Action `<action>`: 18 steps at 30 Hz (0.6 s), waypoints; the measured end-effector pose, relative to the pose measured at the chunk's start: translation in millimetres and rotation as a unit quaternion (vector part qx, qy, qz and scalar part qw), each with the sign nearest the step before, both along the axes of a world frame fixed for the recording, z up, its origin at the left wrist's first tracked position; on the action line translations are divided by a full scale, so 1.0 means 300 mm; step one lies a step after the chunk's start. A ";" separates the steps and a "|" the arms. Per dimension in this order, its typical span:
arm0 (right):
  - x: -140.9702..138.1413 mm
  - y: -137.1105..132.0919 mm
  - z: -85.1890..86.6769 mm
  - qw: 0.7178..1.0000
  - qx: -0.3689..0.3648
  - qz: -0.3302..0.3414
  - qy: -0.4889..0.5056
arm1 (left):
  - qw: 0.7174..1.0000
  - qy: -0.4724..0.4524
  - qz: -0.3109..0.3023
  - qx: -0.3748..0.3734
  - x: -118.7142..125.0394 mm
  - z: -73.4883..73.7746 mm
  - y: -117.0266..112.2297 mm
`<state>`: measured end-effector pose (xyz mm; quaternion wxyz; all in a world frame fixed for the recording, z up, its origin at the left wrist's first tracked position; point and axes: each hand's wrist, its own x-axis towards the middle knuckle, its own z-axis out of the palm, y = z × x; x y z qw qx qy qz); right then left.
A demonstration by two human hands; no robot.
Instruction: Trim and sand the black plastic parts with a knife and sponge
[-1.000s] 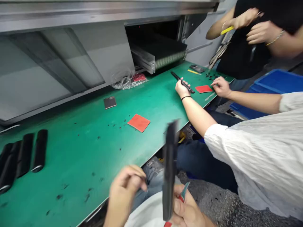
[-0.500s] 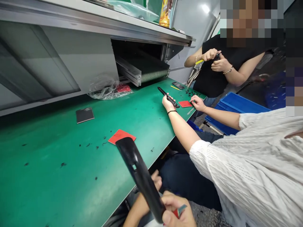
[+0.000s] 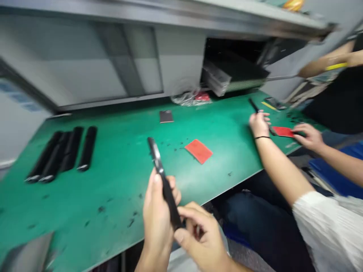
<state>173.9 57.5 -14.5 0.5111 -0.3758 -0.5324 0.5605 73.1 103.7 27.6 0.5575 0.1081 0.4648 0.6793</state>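
Note:
My left hand [image 3: 156, 217] is wrapped round the middle of a long black plastic part [image 3: 160, 173], which tilts up and to the left over the green table [image 3: 119, 181]. My right hand [image 3: 200, 236] pinches the lower end of the same part from the right, fingers closed. Both hands hover over the table's near edge. A red square pad [image 3: 199, 151] lies on the table just beyond them. The picture is blurred by motion.
Several black parts [image 3: 64, 153] lie side by side at the left. A dark card [image 3: 166, 116] and a plastic bag [image 3: 190, 97] lie farther back. A co-worker in white works at the right with both hands [image 3: 259, 124] near another red pad [image 3: 282, 131]. A blue crate [image 3: 337, 177] stands beyond.
The view has swung left, so the row of black parts shows again. My left hand has come up and gripped the black part, which my right hand still holds low down.

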 end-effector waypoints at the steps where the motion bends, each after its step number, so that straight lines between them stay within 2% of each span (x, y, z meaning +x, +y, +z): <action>1: -0.008 -0.004 0.010 1.000 -0.011 0.011 0.002 | 1.000 -0.007 -0.009 0.006 -0.007 0.002 0.001; 4: -0.009 -0.016 0.010 0.999 -0.004 0.050 0.000 | 1.000 -0.013 -0.027 0.004 -0.042 -0.001 -0.013; 8: -0.008 -0.045 -0.010 0.997 0.017 0.068 -0.012 | 0.999 -0.013 -0.050 0.016 -0.074 0.000 -0.038; 15: 0.009 -0.060 -0.015 0.996 0.038 0.080 -0.024 | 0.996 -0.024 -0.068 0.042 -0.076 -0.001 -0.048; 18: 0.020 -0.060 -0.014 0.993 0.060 0.092 -0.048 | 0.998 -0.006 -0.053 0.040 -0.075 -0.001 -0.051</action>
